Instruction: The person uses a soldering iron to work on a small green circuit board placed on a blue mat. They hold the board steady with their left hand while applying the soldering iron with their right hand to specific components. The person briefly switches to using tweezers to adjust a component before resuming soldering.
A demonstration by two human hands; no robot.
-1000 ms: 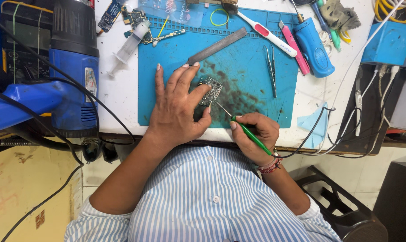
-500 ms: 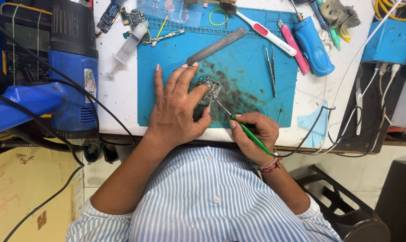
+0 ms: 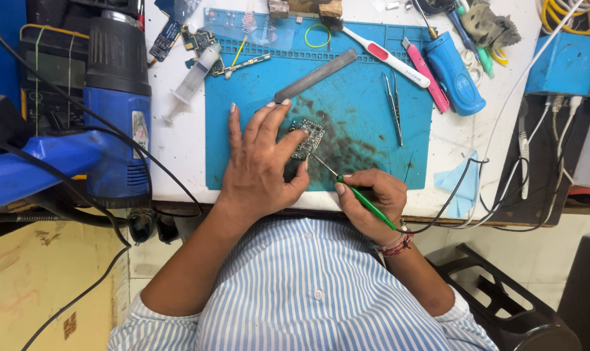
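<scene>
Blue mat (image 3: 373,117) | left hand (image 3: 262,162) pins circuit board (image 3: 308,138) | right hand (image 3: 370,201) grips green tool (image 3: 366,201)

Left hand (image 3: 259,166) flat, fingers spread; right hand (image 3: 372,203) seemingly pinched, pen-grip.

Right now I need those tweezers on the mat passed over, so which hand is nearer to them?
Right. The right hand, gripping a green-handled soldering iron, lies below the tweezers. The left hand presses the circuit board, farther to their left.
</scene>
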